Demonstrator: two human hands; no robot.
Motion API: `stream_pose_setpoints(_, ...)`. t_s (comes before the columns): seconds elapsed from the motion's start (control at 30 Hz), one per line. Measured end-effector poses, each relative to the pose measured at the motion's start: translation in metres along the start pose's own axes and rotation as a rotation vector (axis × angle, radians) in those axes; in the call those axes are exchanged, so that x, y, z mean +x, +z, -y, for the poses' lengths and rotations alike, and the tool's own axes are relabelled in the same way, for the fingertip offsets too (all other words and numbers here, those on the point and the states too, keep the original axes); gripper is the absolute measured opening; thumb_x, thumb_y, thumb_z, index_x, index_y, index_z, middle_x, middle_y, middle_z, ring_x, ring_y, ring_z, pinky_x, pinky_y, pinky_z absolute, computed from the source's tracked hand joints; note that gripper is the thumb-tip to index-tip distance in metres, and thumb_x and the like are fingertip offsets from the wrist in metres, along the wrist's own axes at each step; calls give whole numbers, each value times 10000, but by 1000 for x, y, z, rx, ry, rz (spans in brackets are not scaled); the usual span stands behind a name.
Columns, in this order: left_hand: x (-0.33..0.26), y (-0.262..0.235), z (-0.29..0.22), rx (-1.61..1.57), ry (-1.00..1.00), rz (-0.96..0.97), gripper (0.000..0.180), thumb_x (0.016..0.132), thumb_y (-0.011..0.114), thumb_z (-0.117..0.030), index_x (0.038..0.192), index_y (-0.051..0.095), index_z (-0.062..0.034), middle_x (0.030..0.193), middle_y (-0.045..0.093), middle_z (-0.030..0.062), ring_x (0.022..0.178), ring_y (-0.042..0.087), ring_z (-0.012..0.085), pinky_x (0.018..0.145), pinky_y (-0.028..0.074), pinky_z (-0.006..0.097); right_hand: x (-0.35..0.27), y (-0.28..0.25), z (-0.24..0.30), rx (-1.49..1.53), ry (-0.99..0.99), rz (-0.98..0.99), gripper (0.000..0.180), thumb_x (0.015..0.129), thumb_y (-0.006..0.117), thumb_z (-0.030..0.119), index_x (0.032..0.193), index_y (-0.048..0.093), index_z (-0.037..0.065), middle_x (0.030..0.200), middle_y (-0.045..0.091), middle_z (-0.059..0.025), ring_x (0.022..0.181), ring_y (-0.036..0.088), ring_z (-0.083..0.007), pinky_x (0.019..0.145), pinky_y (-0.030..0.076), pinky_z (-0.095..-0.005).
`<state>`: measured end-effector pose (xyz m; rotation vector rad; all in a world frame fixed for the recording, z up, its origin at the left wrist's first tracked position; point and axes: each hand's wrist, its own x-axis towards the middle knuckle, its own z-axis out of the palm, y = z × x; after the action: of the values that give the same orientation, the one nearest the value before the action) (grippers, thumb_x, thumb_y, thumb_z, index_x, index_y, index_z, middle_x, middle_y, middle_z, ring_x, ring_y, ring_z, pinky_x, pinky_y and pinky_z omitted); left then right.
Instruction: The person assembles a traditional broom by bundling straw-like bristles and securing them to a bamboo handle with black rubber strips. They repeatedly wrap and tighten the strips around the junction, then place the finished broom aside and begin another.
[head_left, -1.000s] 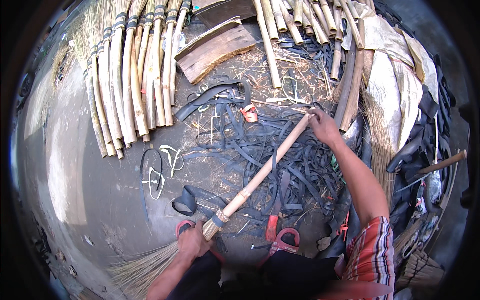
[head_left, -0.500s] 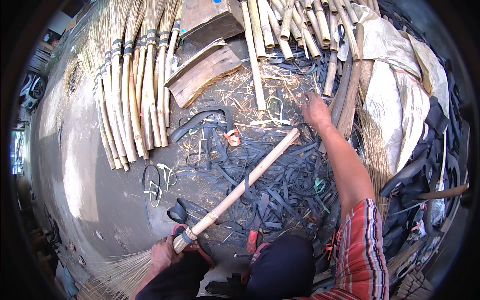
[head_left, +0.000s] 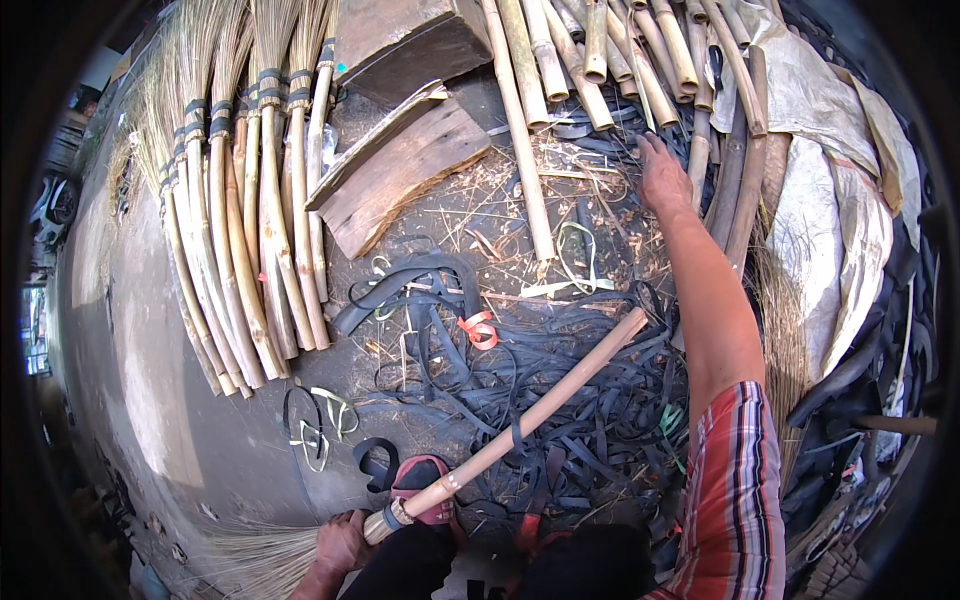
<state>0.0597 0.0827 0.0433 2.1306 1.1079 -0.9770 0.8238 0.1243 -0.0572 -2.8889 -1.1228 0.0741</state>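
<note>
Low in the view, my left hand [head_left: 343,540] is closed round the straw bristles of a broom, just beside the dark binding. The broom's bamboo handle [head_left: 530,415] slants up to the right past my foot, and its loose bristles [head_left: 255,555] fan out to the left. My right arm is stretched far forward. At its end my right hand [head_left: 665,178] is open, fingers reaching toward the ends of several cut bamboo poles [head_left: 650,85]; I see nothing held in it. Tangled black rubber strips [head_left: 590,440] lie under and beyond the handle.
Several bound brooms [head_left: 250,230] lie side by side at the left. A wooden block [head_left: 410,45] and a curved plank [head_left: 410,165] are at the back. White sacks [head_left: 810,240] and a straw bundle [head_left: 775,320] sit at the right. A single pole [head_left: 522,140] points toward me.
My right hand has reached farther forward, from the straw-littered ground to near the bamboo pole ends. My left hand keeps its hold on the broom. The whole view has shifted slightly.
</note>
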Motion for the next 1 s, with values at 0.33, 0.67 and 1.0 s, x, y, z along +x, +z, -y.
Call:
stream_pose_setpoints(0.33,-13,14,38,-38,-52,157,592,805,824,-531,1223,679,-138,1050,760,195,1015,730,420,891,577,536,37,36,4,-293,37,144,673,1040,485,50,1584,449,443,1688,397,-1,1404,546,-370,1124,532,-464)
stream_pose_setpoints(0.67,-2,-16,15,-16,-16,77,521,765,812,-438,1139,671,-104,1003,737,202,952,735,406,867,587,520,-40,7,-13,-149,-267,-170,266,909,608,11,1175,604,23,1168,620,-200,1113,616,-416,972,517,-502)
stream_pose_setpoints(1.0,-16,16,-2,47,-87,60,569,815,781,-436,1246,627,-97,1049,750,234,978,736,436,893,580,531,-176,-25,-16,324,-326,-159,143,970,648,67,1057,557,-1,1031,604,-246,1018,595,-477,892,488,-553)
